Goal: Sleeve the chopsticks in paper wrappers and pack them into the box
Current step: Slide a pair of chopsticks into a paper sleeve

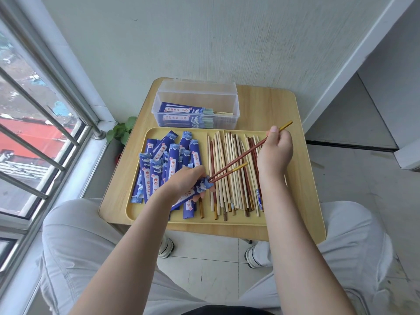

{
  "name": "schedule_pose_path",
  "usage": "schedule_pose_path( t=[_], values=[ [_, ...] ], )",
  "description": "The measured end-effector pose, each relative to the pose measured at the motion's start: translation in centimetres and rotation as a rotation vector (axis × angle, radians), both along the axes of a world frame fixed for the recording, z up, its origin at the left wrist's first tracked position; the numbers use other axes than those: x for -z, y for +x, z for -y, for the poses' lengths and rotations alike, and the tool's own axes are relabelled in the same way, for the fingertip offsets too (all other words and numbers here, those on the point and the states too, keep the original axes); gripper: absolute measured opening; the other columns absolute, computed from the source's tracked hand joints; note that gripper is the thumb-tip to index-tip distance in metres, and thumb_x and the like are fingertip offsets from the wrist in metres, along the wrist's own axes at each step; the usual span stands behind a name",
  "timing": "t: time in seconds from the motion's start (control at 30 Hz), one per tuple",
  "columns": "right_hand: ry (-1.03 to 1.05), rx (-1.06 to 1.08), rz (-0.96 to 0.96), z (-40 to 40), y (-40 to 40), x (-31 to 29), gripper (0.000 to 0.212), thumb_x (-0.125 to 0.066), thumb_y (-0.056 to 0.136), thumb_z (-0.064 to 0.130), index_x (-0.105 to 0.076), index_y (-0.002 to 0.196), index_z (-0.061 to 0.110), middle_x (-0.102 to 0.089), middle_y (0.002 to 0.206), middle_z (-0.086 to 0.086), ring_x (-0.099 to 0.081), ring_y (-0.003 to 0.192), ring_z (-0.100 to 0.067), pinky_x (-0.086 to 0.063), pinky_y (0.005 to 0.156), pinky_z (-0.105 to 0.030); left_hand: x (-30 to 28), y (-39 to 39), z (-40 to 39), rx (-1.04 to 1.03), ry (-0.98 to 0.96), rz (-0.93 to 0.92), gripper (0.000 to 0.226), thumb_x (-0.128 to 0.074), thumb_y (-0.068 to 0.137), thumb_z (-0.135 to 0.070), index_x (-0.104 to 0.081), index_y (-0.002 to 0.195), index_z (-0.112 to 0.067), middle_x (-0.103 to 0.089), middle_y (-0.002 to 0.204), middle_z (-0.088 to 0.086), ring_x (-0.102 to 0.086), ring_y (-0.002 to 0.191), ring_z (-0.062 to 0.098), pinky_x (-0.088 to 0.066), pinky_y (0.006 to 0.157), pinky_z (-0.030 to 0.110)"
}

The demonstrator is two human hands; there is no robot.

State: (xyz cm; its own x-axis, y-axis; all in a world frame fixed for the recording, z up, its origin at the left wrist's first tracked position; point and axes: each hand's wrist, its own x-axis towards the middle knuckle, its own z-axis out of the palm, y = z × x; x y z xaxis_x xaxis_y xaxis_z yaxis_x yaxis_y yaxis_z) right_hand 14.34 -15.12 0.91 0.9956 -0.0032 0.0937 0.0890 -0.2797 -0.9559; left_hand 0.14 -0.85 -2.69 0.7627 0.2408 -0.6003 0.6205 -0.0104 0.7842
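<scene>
My left hand point(181, 183) grips a blue paper wrapper point(189, 196) above the yellow tray point(141, 214). A reddish-brown chopstick point(241, 156) with a gold end is pinched in my right hand point(276, 151), its tip at the wrapper's open mouth. A second reddish chopstick point(230, 172) lies beside it, its tip also at the mouth. Loose blue wrappers point(159, 164) are piled on the tray's left half. Bare chopsticks point(229, 192) lie side by side on its right half. The clear plastic box point(195, 108) behind the tray holds a few sleeved pairs.
The tray sits on a small wooden table point(302, 183) against a white wall. A barred window point(34, 133) is on the left, with a small green plant point(121, 130) at the sill. My knees and shoes point(166, 246) are under the table's front edge.
</scene>
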Motion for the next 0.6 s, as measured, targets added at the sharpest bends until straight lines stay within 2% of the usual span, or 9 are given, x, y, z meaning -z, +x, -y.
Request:
schedule_pose_path(
  t=[0.07,0.13,0.2,0.23,0.27,0.33,0.43,0.5,0.6],
  values=[
    [-0.03,-0.056,-0.008,0.1,0.2,0.4,0.032,-0.048,0.105,0.027,-0.051,0.076,0.013,-0.047,0.066,0.006,-0.042,0.057,-0.006,-0.035,0.048,-0.011,0.0,0.1,0.1,-0.017,-0.023,0.014,0.051,-0.034,0.097,-0.025,-0.073,0.092,0.008,-0.063,0.066,0.016,-0.047,0.048,0.022,-0.045,0.057,0.027],
    [-0.091,-0.129,-0.022,0.0,0.0,0.5,0.031,-0.055,0.101,0.026,-0.053,0.072,0.018,-0.05,0.066,0.007,-0.047,0.059,-0.008,-0.038,0.055,-0.019,0.0,0.2,0.3,-0.05,-0.07,0.037,0.05,-0.034,0.098,-0.026,-0.072,0.097,0.006,-0.061,0.067,0.015,-0.047,0.049,0.022,-0.044,0.056,0.027],
    [-0.086,-0.17,-0.073,-0.2,-0.3,0.7,0.011,-0.062,0.097,0.022,-0.063,0.106,0.016,-0.06,0.078,0.007,-0.061,0.075,-0.011,-0.046,0.067,-0.024,0.0,0.4,0.6,-0.069,-0.136,0.058,0.05,-0.033,0.1,-0.025,-0.071,0.102,0.007,-0.058,0.066,0.012,-0.046,0.05,0.021,-0.044,0.055,0.029],
    [-0.074,-0.181,-0.082,-0.3,-0.5,0.9,0.033,-0.065,0.095,0.02,-0.056,0.127,0.016,-0.064,0.084,0.006,-0.064,0.08,-0.012,-0.049,0.07,-0.024,-0.1,0.5,0.7,-0.077,-0.17,0.064,0.049,-0.032,0.1,-0.024,-0.071,0.102,0.006,-0.057,0.065,0.011,-0.046,0.051,0.021,-0.044,0.054,0.029],
    [-0.052,-0.206,-0.092,-0.4,-0.8,0.9,0.049,-0.067,0.094,0.019,-0.046,0.138,0.019,-0.067,0.087,0.005,-0.066,0.082,-0.012,-0.051,0.072,-0.024,-0.2,0.5,0.9,-0.087,-0.206,0.069,0.049,-0.032,0.101,-0.024,-0.072,0.102,0.005,-0.056,0.065,0.011,-0.046,0.051,0.02,-0.044,0.053,0.029],
    [-0.077,-0.268,-0.087,-0.6,-1.0,1.1,0.045,-0.069,0.092,0.019,-0.049,0.133,0.022,-0.07,0.089,0.004,-0.068,0.082,-0.013,-0.053,0.074,-0.028,-0.2,0.6,1.1,-0.111,-0.278,0.081,0.047,-0.033,0.102,-0.023,-0.071,0.102,0.004,-0.056,0.066,0.01,-0.046,0.052,0.019,-0.044,0.052,0.029],
    [-0.174,-0.365,-0.047,-1.1,-1.6,1.4,0.015,-0.061,0.096,0.021,-0.067,0.11,0.021,-0.072,0.091,0.004,-0.062,0.07,-0.006,-0.051,0.064,-0.029,0.0,0.8,1.3,-0.148,-0.325,0.105,0.046,-0.033,0.103,-0.024,-0.069,0.107,0.004,-0.054,0.066,0.008,-0.045,0.052,0.018,-0.042,0.05,0.029],
    [-0.168,-0.387,-0.061,-1.2,-1.8,1.6,0.021,-0.052,0.101,0.023,-0.069,0.112,0.02,-0.073,0.091,0.005,-0.051,0.057,0.001,-0.04,0.056,-0.021,0.0,1.0,1.2,-0.158,-0.319,0.107,0.046,-0.033,0.103,-0.025,-0.068,0.109,0.005,-0.054,0.065,0.007,-0.044,0.052,0.018,-0.04,0.048,0.028],
    [-0.103,-0.424,-0.152,-1.2,-1.6,1.6,0.028,-0.048,0.103,0.018,-0.069,0.12,0.017,-0.074,0.094,0.005,-0.065,0.071,-0.004,-0.054,0.064,-0.025,0.1,0.8,1.1,-0.181,-0.296,0.104,0.046,-0.032,0.102,-0.025,-0.069,0.106,0.003,-0.055,0.065,0.007,-0.044,0.051,0.017,-0.039,0.047,0.027]
  ],
)
